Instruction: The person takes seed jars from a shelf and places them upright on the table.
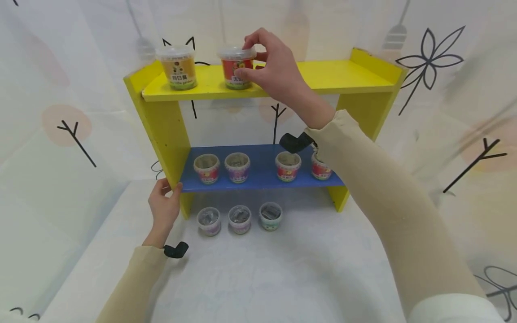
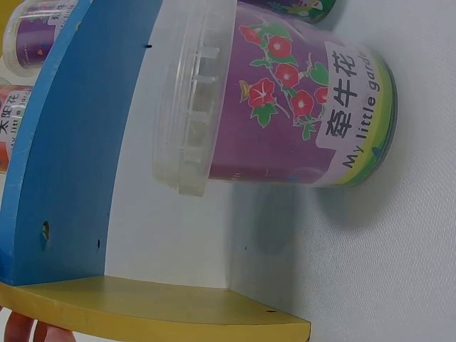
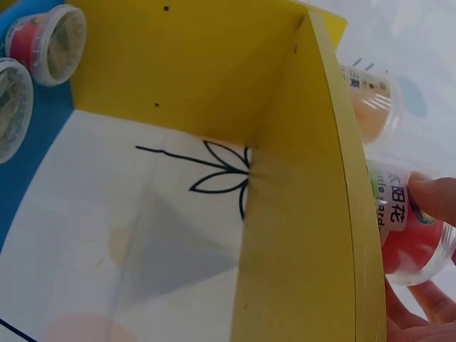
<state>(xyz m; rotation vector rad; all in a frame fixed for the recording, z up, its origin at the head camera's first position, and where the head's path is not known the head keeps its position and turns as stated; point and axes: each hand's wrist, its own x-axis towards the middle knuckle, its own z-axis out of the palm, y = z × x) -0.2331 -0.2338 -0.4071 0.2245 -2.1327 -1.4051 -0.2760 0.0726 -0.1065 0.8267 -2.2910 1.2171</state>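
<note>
My right hand (image 1: 278, 67) grips a red plastic cup with a clear lid (image 1: 238, 69) on the top yellow board, thumb on the near side and fingers behind. In the right wrist view, the thumb lies across the red cup (image 3: 410, 235). An orange lidded cup (image 1: 178, 72) stands to its left. Low down, my left hand (image 1: 164, 206) holds the left side of the yellow and blue shelf (image 1: 161, 125), its thumb at the corner of the blue board (image 1: 258, 179). Left fingertips (image 2: 43, 332) show beside the yellow panel in the left wrist view.
Several cups stand on the blue board, among them a red cup (image 1: 288, 168) and a purple cup (image 1: 237, 169). Below, a row of three cups, one of them green (image 1: 270, 218), stands on the white surface (image 1: 282, 278). A patterned cloth (image 1: 456, 112) hangs behind.
</note>
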